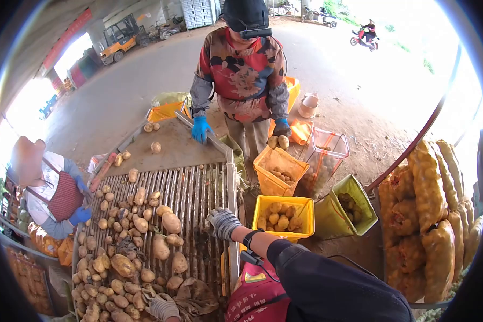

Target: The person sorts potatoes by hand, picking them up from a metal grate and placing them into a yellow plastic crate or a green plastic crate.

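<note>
At the bottom of the view, my left hand (163,308) in a grey striped glove reaches over the heap of potatoes (104,290), its fingers apart and resting against them. A crumpled brown cloth (196,298) lies just beside it. My right hand (224,222), in a matching glove, is over the right side of the slatted sorting table (198,188). Its fingers are loosely spread, with nothing seen in them. Larger potatoes (161,247) lie on the slats between my hands.
Opposite, a person in blue gloves holds potatoes (278,141) above an orange crate (276,172). A yellow crate (284,214) of potatoes and a green bin (351,206) stand right. Filled sacks (429,214) are stacked farther right. Another person (51,193) stands left; a forklift (121,40) is behind.
</note>
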`<state>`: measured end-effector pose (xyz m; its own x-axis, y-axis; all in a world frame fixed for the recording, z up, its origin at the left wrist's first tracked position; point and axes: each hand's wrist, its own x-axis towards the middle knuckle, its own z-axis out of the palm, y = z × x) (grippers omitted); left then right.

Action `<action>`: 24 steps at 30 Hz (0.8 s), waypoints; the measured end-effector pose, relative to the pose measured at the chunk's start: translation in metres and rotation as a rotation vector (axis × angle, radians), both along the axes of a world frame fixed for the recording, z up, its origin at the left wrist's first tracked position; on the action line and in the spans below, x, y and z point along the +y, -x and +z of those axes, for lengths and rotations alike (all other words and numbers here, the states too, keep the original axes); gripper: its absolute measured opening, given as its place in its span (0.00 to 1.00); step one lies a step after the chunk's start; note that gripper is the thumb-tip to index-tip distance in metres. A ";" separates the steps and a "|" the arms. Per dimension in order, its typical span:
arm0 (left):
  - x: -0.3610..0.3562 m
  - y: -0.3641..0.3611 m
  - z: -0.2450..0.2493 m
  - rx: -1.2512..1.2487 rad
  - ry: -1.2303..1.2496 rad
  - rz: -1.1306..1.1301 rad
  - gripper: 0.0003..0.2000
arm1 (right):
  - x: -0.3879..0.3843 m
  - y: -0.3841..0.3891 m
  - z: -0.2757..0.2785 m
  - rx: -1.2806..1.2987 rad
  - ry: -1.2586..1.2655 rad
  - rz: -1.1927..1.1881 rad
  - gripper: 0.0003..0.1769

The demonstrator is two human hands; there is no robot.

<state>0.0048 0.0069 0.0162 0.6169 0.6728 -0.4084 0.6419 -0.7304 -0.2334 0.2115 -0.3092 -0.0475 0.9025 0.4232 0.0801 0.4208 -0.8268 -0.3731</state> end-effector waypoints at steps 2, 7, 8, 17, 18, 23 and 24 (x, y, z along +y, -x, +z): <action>-0.003 0.005 -0.001 -0.060 -0.085 -0.074 0.26 | 0.000 0.000 0.005 0.026 0.012 0.005 0.19; -0.004 0.008 -0.011 -0.175 -0.170 -0.130 0.27 | 0.002 -0.002 0.010 0.147 0.062 0.000 0.26; -0.001 0.007 -0.017 -0.179 -0.169 -0.126 0.27 | 0.000 -0.001 0.014 0.136 0.087 0.013 0.25; 0.011 0.010 -0.040 -0.128 -0.265 -0.221 0.28 | 0.001 -0.002 0.015 0.096 0.105 0.016 0.23; 0.010 0.011 -0.036 -0.120 -0.221 -0.208 0.28 | 0.001 -0.002 0.015 0.114 0.099 0.018 0.23; -0.020 -0.018 0.004 0.254 -0.156 0.081 0.28 | 0.002 -0.003 0.005 0.098 0.119 0.010 0.23; -0.012 -0.004 -0.006 0.085 -0.142 -0.014 0.27 | 0.002 -0.002 0.006 0.112 0.110 0.007 0.23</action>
<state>0.0089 -0.0048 0.0102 0.5939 0.7188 -0.3614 0.6053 -0.6951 -0.3878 0.2138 -0.3070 -0.0410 0.9001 0.4304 -0.0679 0.3878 -0.8624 -0.3254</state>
